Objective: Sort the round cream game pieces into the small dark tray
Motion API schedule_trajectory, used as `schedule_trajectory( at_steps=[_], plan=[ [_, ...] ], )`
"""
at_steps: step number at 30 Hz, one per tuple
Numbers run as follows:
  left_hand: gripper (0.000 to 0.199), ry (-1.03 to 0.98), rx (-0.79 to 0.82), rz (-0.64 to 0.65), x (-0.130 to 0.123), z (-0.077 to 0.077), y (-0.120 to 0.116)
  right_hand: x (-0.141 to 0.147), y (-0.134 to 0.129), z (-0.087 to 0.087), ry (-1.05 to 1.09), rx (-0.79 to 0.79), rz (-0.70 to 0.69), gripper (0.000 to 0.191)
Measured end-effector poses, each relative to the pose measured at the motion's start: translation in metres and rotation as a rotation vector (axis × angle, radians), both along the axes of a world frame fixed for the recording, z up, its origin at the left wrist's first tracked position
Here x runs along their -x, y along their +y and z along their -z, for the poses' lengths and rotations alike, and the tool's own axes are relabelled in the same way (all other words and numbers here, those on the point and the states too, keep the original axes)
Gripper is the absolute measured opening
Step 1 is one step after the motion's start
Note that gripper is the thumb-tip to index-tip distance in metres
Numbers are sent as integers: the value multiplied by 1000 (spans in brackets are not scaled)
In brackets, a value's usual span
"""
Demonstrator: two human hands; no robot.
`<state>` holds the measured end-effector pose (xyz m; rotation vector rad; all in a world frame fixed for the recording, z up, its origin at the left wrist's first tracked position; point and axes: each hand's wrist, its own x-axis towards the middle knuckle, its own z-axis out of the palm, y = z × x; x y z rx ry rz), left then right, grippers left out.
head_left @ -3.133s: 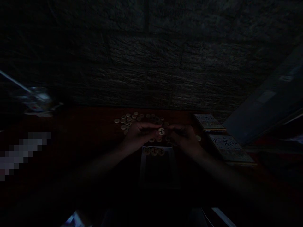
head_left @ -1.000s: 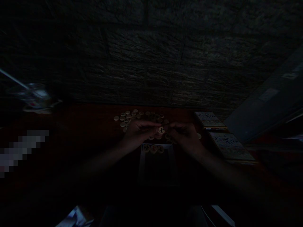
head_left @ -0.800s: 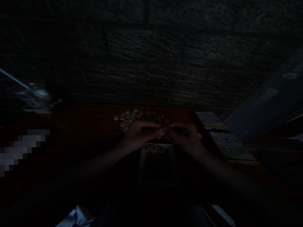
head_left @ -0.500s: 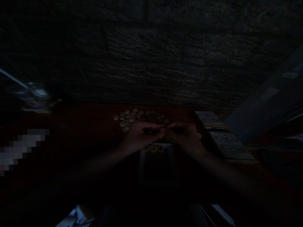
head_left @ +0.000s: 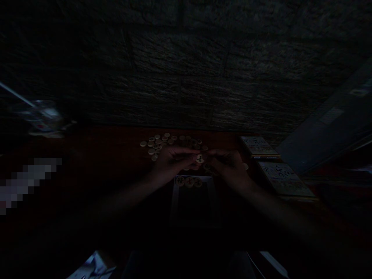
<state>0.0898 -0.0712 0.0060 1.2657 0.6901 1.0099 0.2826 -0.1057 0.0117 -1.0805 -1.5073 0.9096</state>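
Observation:
A round xiangqi piece (head_left: 200, 158) with a dark character on its face is held up between my two hands. My left hand (head_left: 170, 162) pinches its left side between thumb and fingers. On the opposite side, the closed fingers of my right hand (head_left: 229, 164) grip its edge. Below them lies a shallow open box (head_left: 215, 201) with a pale rim. Three xiangqi pieces (head_left: 189, 182) sit face up in a row along its far end. Behind my hands is a loose cluster of several pieces (head_left: 157, 145), partly covered by my left hand.
Two printed boxes (head_left: 286, 178) lie on the right of the dark wooden table (head_left: 116, 143). A cup-like container with a straw (head_left: 46, 116) stands at the far left. A stone wall (head_left: 174, 77) rises behind the table. The scene is very dark.
The piece between my hands has turned, so its marked face now shows towards me. My hands have hardly shifted, and the row in the box is the same.

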Motion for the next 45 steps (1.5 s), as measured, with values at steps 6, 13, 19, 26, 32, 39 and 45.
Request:
schedule_trajectory(
  at_steps=[6,13,19,26,32,39,45],
  plan=[
    [25,33,-17,-37,-2,-1,-1,3,-1,-1,-35,-24,-11,20],
    [30,43,-109,-36,-3,3,-2,3,-1,-2,-52,-3,0,26],
    [33,90,-227,9,-3,7,-2,2,0,1,-2,-1,6,24],
    [31,108,-203,-39,-2,0,-3,2,1,1,75,19,-56,17],
    [26,49,-47,-52,0,1,0,3,-2,-3,92,48,-55,16],
    [25,26,-34,-37,0,0,-1,0,-1,0,24,10,-13,14],
    [28,56,-137,-58,-2,-1,-1,2,-1,-2,25,8,-26,17]
  ],
)
